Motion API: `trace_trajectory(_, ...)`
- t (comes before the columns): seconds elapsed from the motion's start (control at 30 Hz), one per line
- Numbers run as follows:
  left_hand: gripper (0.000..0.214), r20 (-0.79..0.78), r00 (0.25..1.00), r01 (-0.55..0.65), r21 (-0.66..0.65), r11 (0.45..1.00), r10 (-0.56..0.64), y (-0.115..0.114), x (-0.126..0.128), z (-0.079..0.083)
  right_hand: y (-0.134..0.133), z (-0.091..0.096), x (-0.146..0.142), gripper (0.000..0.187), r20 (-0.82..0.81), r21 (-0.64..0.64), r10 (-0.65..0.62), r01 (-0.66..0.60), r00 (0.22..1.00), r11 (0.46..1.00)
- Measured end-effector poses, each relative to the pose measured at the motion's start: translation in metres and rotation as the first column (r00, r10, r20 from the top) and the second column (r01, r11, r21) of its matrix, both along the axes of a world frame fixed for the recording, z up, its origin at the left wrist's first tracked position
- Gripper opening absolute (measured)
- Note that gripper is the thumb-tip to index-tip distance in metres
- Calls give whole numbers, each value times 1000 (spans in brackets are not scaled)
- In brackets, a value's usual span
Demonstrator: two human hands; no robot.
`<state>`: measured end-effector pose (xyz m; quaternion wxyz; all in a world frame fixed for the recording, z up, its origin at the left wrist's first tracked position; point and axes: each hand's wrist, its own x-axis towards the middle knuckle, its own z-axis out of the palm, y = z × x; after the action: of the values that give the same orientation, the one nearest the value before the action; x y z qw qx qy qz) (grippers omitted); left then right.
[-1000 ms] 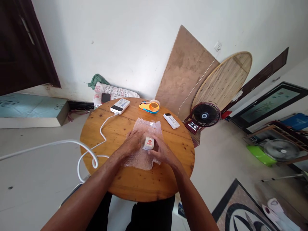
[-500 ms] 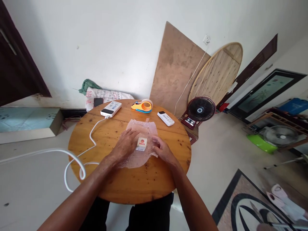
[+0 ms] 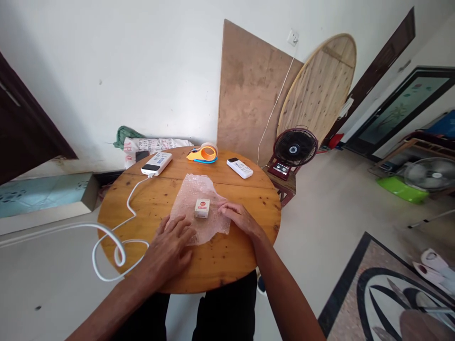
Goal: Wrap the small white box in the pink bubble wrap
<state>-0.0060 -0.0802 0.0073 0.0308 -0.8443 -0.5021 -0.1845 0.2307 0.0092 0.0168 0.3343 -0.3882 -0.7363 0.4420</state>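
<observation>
White wall (image 3: 159,71) fills the far side of the room, behind a round wooden table (image 3: 220,270). At far left is a dark door (image 3: 24,118); right of it, a printed sack (image 3: 165,143) lies beyond the table's far left edge. A looped white cable (image 3: 130,201) runs up to the left white device (image 3: 159,161), plugged into its near end. Palm down, the left hand (image 3: 172,246) has its fingers spread, slightly bent and released, at the near left part of the bubble wrap (image 3: 190,187). An orange tape dispenser (image 3: 195,155) sits at the far edge. The small box (image 3: 202,208) rests on the wrap, between the hands and touching neither. At the wrap's right edge are the right hand's (image 3: 240,218) fingers, bent; whether they pinch it I cannot tell. Beyond lies the right white device (image 3: 240,167), then a leaning brown board (image 3: 252,90), a black fan (image 3: 294,149) and a round wooden panel (image 3: 320,85)
</observation>
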Motion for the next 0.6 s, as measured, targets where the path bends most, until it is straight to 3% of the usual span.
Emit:
trace_trajectory(0.27, 19, -67, 997, 27, 71, 997, -22, 7, -2, 0, 7, -16, -3, 32, -70, 34, -173, 176, 982, 984)
trace_trajectory(0.43, 15, 86, 996, -3, 88, 996, -5, 18, -2, 13, 1, -8, 0, 36, -128, 3, -92, 93, 988, 996)
trace_trajectory(0.6, 16, 154, 970, -191, 19, 981, 186, 52, 11, 38, -1, -3, 4, 42, -185, -67, -34, 22, 982, 997)
